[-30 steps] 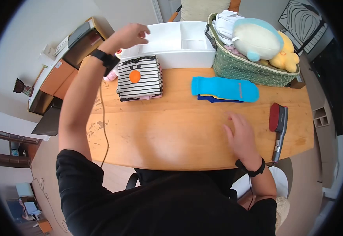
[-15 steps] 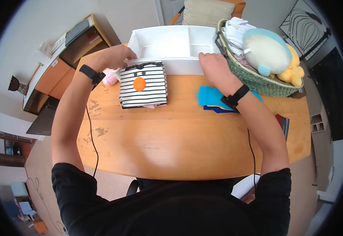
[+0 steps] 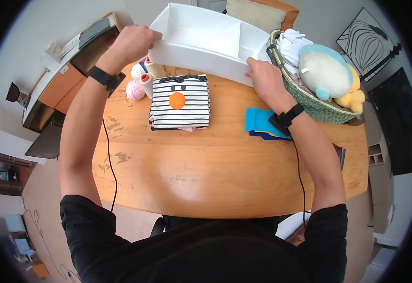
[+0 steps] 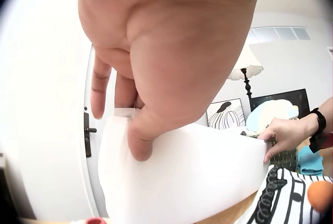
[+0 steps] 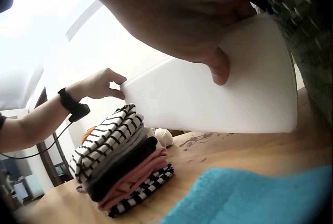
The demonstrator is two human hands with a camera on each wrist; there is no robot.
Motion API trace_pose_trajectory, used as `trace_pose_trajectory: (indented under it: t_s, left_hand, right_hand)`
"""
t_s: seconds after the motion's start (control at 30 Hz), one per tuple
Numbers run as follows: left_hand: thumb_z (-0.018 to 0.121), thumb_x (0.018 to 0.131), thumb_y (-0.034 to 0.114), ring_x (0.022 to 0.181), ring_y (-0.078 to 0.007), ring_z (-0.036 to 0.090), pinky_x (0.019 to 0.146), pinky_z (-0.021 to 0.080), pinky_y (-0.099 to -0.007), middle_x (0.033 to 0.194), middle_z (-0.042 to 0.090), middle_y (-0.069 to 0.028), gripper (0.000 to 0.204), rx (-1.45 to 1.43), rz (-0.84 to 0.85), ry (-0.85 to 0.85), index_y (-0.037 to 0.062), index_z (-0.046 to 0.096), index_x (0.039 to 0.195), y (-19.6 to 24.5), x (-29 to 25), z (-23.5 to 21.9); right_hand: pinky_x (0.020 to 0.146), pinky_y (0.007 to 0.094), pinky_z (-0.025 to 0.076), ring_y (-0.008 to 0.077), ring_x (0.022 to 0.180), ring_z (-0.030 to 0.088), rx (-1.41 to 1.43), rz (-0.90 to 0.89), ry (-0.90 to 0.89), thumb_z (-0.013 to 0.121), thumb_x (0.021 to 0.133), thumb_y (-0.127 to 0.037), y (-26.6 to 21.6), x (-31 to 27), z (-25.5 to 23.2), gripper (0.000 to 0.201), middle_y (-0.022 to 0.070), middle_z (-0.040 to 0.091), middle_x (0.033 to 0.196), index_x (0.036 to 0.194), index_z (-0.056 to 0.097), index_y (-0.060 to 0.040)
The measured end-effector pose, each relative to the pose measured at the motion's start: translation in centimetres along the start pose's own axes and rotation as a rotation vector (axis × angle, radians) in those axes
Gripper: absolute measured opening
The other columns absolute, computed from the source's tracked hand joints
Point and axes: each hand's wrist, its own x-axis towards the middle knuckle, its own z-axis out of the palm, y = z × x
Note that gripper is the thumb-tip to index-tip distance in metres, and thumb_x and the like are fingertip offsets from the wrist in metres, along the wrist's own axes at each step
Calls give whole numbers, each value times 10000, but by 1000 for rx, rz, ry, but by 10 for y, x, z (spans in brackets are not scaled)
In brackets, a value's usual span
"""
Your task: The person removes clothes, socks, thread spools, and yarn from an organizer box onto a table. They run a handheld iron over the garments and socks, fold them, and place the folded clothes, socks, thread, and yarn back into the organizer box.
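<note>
A white storage box [image 3: 201,59] with one divider is held at its two near corners. My left hand [image 3: 135,42] pinches its left end, the thumb on the outer wall in the left wrist view and the fingers over the rim. At the right end my right hand [image 3: 266,80] grips the near wall, thumb outside. In the head view the box slants, its left end farther back. In front of it sits a stack of folded clothes [image 3: 180,101], a striped shirt with an orange nose on top. Blue folded socks [image 3: 258,120] lie under my right wrist.
Thread spools [image 3: 145,82] and a pink yarn ball [image 3: 135,90] stand left of the stack. A green woven basket [image 3: 317,107] with plush toys and white cloth is close by the box's right end. Cables hang from both wrists.
My right hand has risen from the table to the box's right end, and my left hand has taken the left end. The box's left end has lifted and swung away, uncovering the spools.
</note>
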Motion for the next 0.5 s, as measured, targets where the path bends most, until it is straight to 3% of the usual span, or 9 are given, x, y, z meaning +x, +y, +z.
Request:
trace_pose_trajectory:
  t_s: [0.03,0.1,0.23,0.27,0.5]
  left_hand:
    - [754,967,76,877,-374,800,792,635,-505,857,810,-126,90,3,-2,-2,96,788,1047,-4,-3,-7]
    - [687,950,40,893,-322,821,782,652,-463,892,843,-36,186,116,2,93,135,793,1069,-12,-10,-25]
    - [689,919,13,950,-344,799,852,642,-482,909,845,-67,244,247,-34,177,128,807,1099,-17,-36,-71]
    - [763,990,103,951,-402,742,903,600,-527,952,819,-128,77,187,-91,187,88,751,1064,-22,-43,-76]
    - [784,989,84,979,-400,748,976,591,-495,1022,827,-106,131,199,-60,299,91,767,1120,-10,-110,-141]
  right_hand:
    - [770,571,633,469,915,802,40,-5,32,750,1045,-113,-3,2,-2,143,249,799,921,1010,673,2]
    - [774,572,633,476,926,798,70,-25,63,743,1045,-103,-7,10,-3,142,252,800,928,1012,662,8]
    - [787,573,631,493,952,788,149,-70,156,707,1050,-76,-23,24,-23,122,259,807,963,1022,635,18]
    - [787,573,631,493,952,788,151,-72,162,707,1050,-76,-27,25,-31,122,259,807,963,1022,635,18]
    - [773,553,619,462,946,786,94,-141,257,684,1045,-78,-61,-7,-118,98,222,809,987,1031,621,-5]
